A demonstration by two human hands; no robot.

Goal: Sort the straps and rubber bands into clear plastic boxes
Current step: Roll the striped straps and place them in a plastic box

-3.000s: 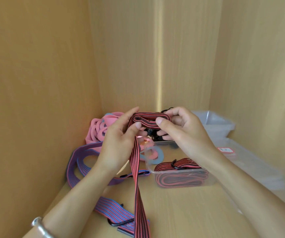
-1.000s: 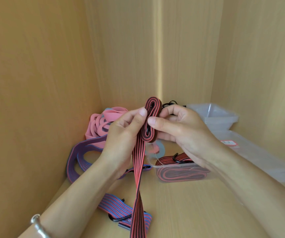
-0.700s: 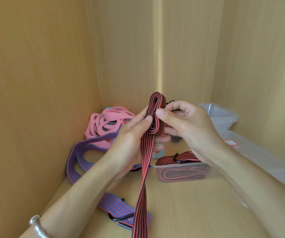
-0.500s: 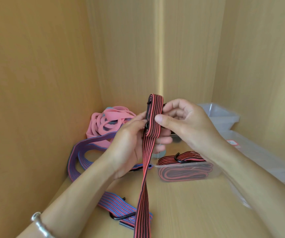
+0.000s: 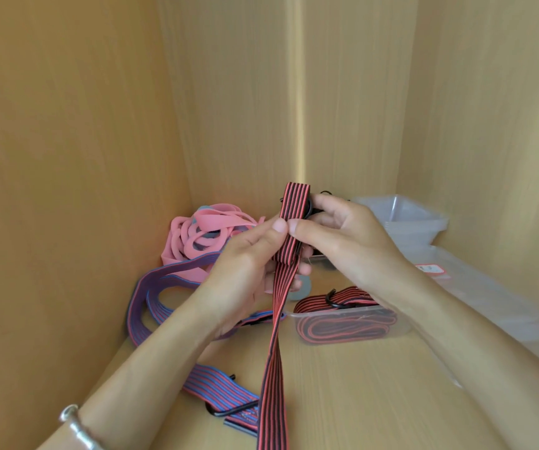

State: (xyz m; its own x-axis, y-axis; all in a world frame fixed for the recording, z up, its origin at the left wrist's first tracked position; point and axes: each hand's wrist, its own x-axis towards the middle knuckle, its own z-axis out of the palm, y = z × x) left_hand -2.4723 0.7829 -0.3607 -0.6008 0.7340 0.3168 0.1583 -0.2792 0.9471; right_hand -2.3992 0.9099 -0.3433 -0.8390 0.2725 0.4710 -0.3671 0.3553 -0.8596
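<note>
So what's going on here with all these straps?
A person is bundling up a red-and-black strap. The left hand and right hand both pinch the folded part, and the loose end hangs down toward the camera. Just behind, a clear plastic box already holds a similar coiled strap. A blue-and-red strap and a pile of pink rubber bands lie unsorted on the left. More clear boxes stand at the back right.
</note>
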